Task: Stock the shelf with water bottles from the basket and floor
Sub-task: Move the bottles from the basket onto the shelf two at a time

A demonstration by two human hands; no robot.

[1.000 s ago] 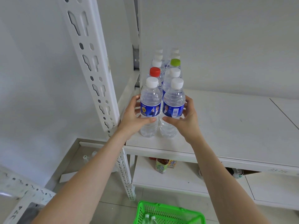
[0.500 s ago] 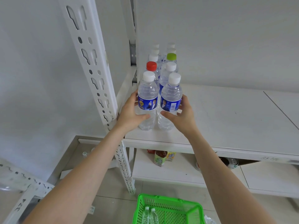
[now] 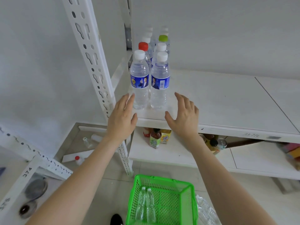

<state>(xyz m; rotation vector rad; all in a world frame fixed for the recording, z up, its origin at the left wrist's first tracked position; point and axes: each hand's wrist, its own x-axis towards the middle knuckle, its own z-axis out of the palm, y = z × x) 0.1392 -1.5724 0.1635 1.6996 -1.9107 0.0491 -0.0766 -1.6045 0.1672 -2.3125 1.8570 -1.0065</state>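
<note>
Two clear water bottles with blue labels and white caps, the left one (image 3: 139, 80) and the right one (image 3: 160, 82), stand upright at the front of two rows on the white shelf (image 3: 219, 101). Behind them stand several more bottles, one with a red cap (image 3: 143, 46) and one with a green cap (image 3: 163, 38). My left hand (image 3: 122, 116) hovers open just left of the front pair, fingertips close to the left bottle. My right hand (image 3: 184, 114) is open to their right, apart from them. On the floor, a green basket (image 3: 186, 202) holds two bottles (image 3: 146, 203).
A white perforated upright (image 3: 90, 51) rises left of the rows. The lower shelf (image 3: 162, 153) carries drink bottles and cans. Loose bottles lie on the floor at the left (image 3: 87, 142) and to the right of the basket (image 3: 206, 210). A second rack (image 3: 24, 174) stands at lower left.
Both hands have let go of the two front bottles and drawn back toward me with fingers spread. The bottles stay standing on the shelf. The view has tilted down, showing more of the basket.
</note>
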